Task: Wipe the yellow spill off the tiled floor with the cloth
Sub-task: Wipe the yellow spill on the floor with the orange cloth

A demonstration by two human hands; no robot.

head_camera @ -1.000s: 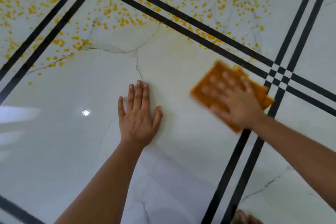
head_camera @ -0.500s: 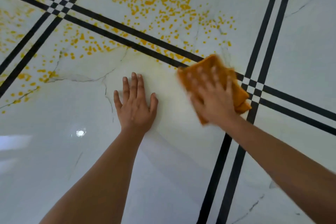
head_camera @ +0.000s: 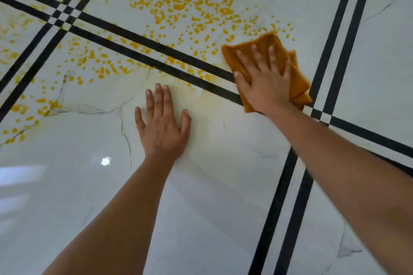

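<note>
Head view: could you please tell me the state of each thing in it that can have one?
Cloth: folded, flat on the floor under the right hand.
Spill: yellow droplets scattered beyond the cloth.
Right hand: fingers straight, pressing on the cloth.
Left hand: flat on the floor, holding nothing.
Floor: glossy, near part free of droplets.

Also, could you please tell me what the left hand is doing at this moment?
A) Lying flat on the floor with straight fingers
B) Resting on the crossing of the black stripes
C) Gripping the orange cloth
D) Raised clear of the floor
A: the left hand lies palm down with straight fingers on a white part of the tiled floor, apart from the cloth, which the right hand presses.
</note>
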